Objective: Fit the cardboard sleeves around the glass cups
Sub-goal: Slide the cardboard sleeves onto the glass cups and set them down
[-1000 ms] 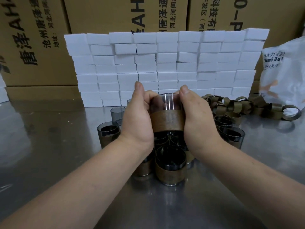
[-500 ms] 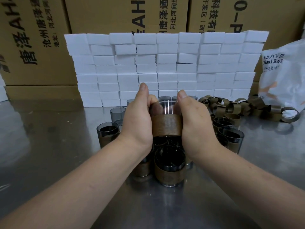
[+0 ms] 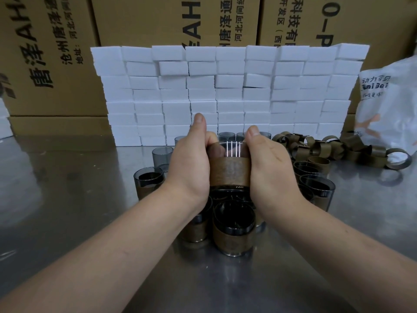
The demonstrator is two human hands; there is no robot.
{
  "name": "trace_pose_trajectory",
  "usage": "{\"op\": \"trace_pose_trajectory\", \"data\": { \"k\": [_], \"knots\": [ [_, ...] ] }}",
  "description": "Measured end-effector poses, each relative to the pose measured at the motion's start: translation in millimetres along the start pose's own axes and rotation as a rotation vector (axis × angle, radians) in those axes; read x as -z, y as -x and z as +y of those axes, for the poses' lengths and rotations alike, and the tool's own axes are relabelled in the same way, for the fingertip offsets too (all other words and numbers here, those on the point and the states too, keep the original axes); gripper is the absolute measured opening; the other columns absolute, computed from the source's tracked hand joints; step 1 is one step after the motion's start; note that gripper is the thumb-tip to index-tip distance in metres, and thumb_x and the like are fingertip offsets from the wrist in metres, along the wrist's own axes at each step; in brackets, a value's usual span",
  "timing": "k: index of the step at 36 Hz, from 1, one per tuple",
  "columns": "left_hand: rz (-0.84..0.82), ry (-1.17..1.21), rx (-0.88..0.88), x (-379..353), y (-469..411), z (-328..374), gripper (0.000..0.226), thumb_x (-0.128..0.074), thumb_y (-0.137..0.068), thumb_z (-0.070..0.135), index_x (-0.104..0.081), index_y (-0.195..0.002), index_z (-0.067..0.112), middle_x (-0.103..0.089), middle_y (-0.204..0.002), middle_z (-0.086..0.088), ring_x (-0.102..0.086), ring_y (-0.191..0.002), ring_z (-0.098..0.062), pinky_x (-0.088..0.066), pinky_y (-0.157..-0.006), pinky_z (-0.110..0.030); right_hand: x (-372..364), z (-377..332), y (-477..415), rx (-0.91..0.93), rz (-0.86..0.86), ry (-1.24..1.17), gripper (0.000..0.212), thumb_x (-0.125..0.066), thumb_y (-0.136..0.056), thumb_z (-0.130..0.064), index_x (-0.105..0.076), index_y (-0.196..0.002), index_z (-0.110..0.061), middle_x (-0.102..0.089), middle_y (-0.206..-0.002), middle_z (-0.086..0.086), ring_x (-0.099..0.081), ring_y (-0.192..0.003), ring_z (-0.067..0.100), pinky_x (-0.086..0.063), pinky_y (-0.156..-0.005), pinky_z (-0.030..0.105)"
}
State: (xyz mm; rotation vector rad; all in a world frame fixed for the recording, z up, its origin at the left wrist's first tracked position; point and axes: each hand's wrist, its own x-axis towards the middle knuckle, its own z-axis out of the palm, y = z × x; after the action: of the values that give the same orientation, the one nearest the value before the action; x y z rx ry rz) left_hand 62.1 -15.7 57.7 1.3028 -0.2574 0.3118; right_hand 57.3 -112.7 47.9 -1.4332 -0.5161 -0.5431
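**Head view: glass cup with sleeve, held before the block wall**

Item: one glass cup (image 3: 230,150) with a cardboard sleeve (image 3: 230,173) around its lower part. It is held in front of the white block wall (image 3: 225,91), above the sleeved cups (image 3: 234,233) that stand on the desk (image 3: 67,199). The left hand (image 3: 189,168) and right hand (image 3: 268,166) grip the cup from either side, thumbs raised at its top. Loose sleeves (image 3: 327,150) are heaped at the wall's right foot. Bare cups (image 3: 161,155) stand at the wall's foot, left of centre.
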Motion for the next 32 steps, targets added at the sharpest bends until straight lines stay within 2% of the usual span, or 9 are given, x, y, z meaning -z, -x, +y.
{"op": "trace_pose_trajectory", "data": {
  "k": [4,7,13,16,18,22,27,32],
  "knots": [
    [0.015,-0.031,-0.004,0.2,0.7,1.2,0.07,-0.028,-0.096,0.049,-0.035,-0.034,0.019,-0.034,-0.04,0.004,-0.031,-0.043,-0.012,-0.025,-0.05,-0.027,1.2,-1.6,0.6,-0.012,-0.001,0.015,0.046,-0.036,-0.1,-0.025,-0.04,-0.056,-0.015,-0.035,-0.049,-0.004,-0.032,-0.045,0.007,-0.029,-0.043,0.019],
    [0.013,-0.049,-0.001,0.5,0.3,1.6,0.071,-0.027,-0.096,0.052,-0.036,-0.033,0.019,-0.033,-0.041,0.003,-0.03,-0.043,-0.013,-0.024,-0.05,-0.028,1.1,-3.5,0.6,-0.023,0.006,0.027,0.051,-0.035,-0.1,-0.023,-0.033,-0.049,-0.021,-0.033,-0.043,-0.012,-0.03,-0.041,0.003,-0.028,-0.041,0.017],
    [0.0,-0.081,0.005,1.7,0.4,2.5,0.073,-0.026,-0.095,0.053,-0.036,-0.031,0.019,-0.034,-0.04,0.004,-0.031,-0.042,-0.013,-0.026,-0.05,-0.027,1.1,-3.6,1.1,-0.035,0.029,0.075,0.047,-0.034,-0.1,-0.026,-0.035,-0.053,-0.018,-0.032,-0.044,-0.011,-0.029,-0.042,0.004,-0.027,-0.042,0.02],
    [0.0,-0.093,0.003,2.2,0.2,3.0,0.074,-0.026,-0.095,0.055,-0.037,-0.032,0.018,-0.035,-0.04,0.003,-0.032,-0.043,-0.013,-0.026,-0.05,-0.027,0.3,-3.5,1.4,-0.044,0.031,0.073,0.046,-0.035,-0.097,-0.034,-0.037,-0.054,-0.018,-0.033,-0.046,-0.009,-0.03,-0.044,0.006,-0.027,-0.043,0.022],
    [-0.004,-0.097,0.002,2.6,-0.1,3.1,0.074,-0.025,-0.095,0.055,-0.037,-0.031,0.018,-0.036,-0.04,0.004,-0.032,-0.042,-0.013,-0.027,-0.05,-0.027,0.4,-3.2,1.4,-0.033,0.024,0.093,0.043,-0.034,-0.092,-0.039,-0.036,-0.053,-0.02,-0.033,-0.044,-0.012,-0.03,-0.043,0.005,-0.027,-0.043,0.021],
    [-0.01,-0.107,-0.002,2.9,-0.3,3.3,0.076,-0.024,-0.095,0.056,-0.038,-0.03,0.018,-0.036,-0.038,0.005,-0.032,-0.04,-0.012,-0.027,-0.048,-0.025,1.9,-2.0,1.5,-0.022,0.021,0.13,0.047,-0.033,-0.096,-0.036,-0.036,-0.053,-0.02,-0.033,-0.042,-0.012,-0.03,-0.041,0.002,-0.027,-0.041,0.018],
    [-0.02,-0.114,-0.008,3.1,0.1,4.1,0.077,-0.023,-0.094,0.057,-0.036,-0.03,0.017,-0.033,-0.039,0.003,-0.03,-0.04,-0.013,-0.024,-0.047,-0.025,1.3,-2.7,1.0,-0.035,0.012,0.117,0.044,-0.031,-0.086,-0.045,-0.038,-0.051,-0.018,-0.034,-0.042,-0.01,-0.031,-0.041,0.004,-0.028,-0.041,0.018],
    [-0.051,-0.085,0.005,3.9,-0.1,4.5,0.076,-0.022,-0.094,0.057,-0.034,-0.03,0.019,-0.031,-0.038,0.004,-0.029,-0.039,-0.012,-0.025,-0.044,-0.022,1.2,-2.1,1.6,-0.02,0.016,0.125,0.046,-0.032,-0.093,-0.04,-0.037,-0.052,-0.018,-0.033,-0.041,-0.011,-0.029,-0.041,0.003,-0.027,-0.041,0.018]
  ]
}}
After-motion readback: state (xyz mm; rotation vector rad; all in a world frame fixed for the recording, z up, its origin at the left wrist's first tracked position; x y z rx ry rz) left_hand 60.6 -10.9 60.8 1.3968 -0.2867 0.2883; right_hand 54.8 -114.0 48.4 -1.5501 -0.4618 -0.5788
